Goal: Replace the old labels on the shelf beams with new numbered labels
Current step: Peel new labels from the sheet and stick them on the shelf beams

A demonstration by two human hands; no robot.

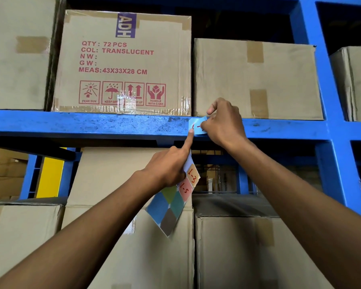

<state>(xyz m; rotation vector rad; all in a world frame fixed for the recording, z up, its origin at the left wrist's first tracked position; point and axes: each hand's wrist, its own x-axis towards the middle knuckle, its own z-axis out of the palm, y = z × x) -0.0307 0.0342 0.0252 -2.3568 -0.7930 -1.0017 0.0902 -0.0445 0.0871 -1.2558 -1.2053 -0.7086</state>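
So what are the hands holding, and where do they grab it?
The left hand clutches the sticker sheet by its top end, one finger pressing the blue label. The right hand pinches that label's right edge against the beam.

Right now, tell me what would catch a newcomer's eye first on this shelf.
First, the two hands at the blue shelf beam: the right hand pinches a light blue label on the beam, and the left hand presses its lower corner with a fingertip while holding a sheet of coloured labels. Next, the printed carton above the beam at centre left, with red lettering and handling symbols.
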